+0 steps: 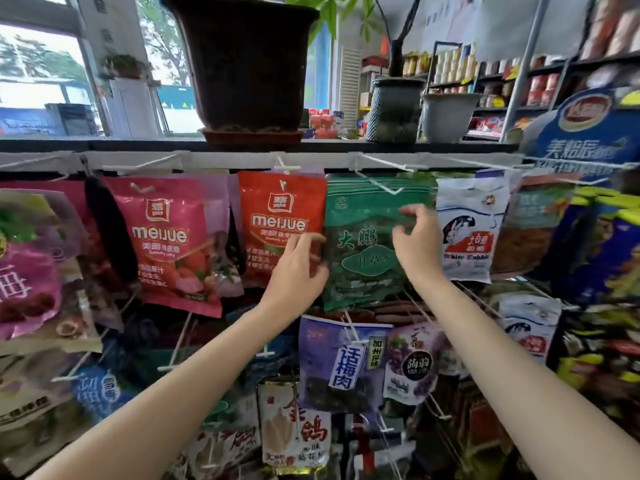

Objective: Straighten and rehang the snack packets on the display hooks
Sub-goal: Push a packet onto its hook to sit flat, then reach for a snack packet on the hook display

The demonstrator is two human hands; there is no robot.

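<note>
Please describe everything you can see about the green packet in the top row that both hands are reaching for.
The green packet is a glossy plastic pouch with a plain green top band, dark contents below and white printing. It hangs on a white wire hook in the top row, in front of more green packets, between an orange packet and a white packet. The left hand is at its left edge, the right hand over its right side; neither grip looks closed.

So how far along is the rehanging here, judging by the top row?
Looks done: the orange Meijue packet and the White Rabbit packet hang fairly straight on their hooks. In hand: both hands are at the green packets, the left hand at their left edge, the right hand on the front, fingers curled. Left: the pink Meijue packet hangs tilted, and the lower rows look jumbled.
</note>
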